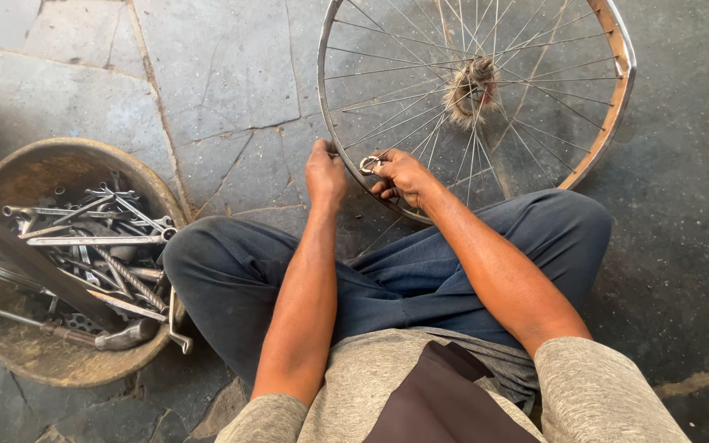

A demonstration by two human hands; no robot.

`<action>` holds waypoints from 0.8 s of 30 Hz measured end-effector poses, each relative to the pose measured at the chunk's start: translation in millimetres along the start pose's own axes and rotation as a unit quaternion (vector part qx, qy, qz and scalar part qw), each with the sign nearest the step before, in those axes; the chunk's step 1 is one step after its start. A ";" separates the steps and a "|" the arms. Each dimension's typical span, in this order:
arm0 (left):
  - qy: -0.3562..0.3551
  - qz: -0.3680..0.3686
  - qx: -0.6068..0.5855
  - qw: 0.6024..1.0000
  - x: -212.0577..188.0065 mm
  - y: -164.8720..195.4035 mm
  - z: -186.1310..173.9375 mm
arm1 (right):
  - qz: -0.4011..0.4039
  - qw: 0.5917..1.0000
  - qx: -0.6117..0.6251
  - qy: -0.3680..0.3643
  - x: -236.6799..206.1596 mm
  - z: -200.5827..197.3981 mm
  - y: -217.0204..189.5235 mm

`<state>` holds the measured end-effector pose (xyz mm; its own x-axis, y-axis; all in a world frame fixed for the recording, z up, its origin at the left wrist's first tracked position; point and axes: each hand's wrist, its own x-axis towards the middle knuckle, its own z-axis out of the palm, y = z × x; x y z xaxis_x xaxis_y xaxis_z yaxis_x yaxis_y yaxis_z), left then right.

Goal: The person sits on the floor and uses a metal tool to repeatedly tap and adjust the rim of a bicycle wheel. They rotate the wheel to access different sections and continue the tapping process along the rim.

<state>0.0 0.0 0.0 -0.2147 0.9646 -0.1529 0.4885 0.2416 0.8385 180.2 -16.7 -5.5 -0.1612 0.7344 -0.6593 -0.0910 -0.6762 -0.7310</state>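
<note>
Wheel: a bare bicycle wheel [617, 49], without tyre, lies on the stone floor [223, 74] in front of the seated person, its near edge just beyond the knees.
Hub: the hub [471, 86] sits in the middle, dusty and frayed-looking, with thin spokes going out to the rim.
Tool: a small round metal spoke key [368, 164] is at the near rim, where a spoke meets it.
Right hand: the right hand [404, 176] has its fingers closed around the spoke key, wrist bent slightly inward, forearm stretched forward over the right thigh.
Left hand: the left hand [326, 172] grips the rim just beside the tool, fingers curled over the metal, arm nearly straight.
Step in hand: it seems to be the adjusting of one spoke at the rim, the left hand steadying the wheel.
Next move: I judge it calls for a small turn of the key, with the rim held firm so it does not slide.
Basin: a round worn basin [137, 168] stands at the person's left, well apart from the wheel, full of spanners, rods and a hammer [125, 335].
</note>
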 end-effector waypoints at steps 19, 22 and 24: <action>0.021 0.010 0.073 0.997 -5.5 0.5 -1.9 | 0.000 1.000 -0.014 0.008 -5.9 3.5 -3.9; -0.003 -0.001 0.079 0.997 -4.7 1.8 -3.7 | -0.002 1.000 -0.010 0.005 -6.2 3.8 -4.0; 0.002 0.002 0.092 0.996 -5.1 5.3 -5.4 | -0.001 1.000 -0.009 0.004 -6.8 3.3 -4.5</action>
<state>-0.8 -4.2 8.1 -0.2152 0.9653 -0.1479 0.6360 0.2535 0.7288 178.4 -18.9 2.8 -0.1528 0.7360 -0.6595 -0.0744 -0.6740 -0.7350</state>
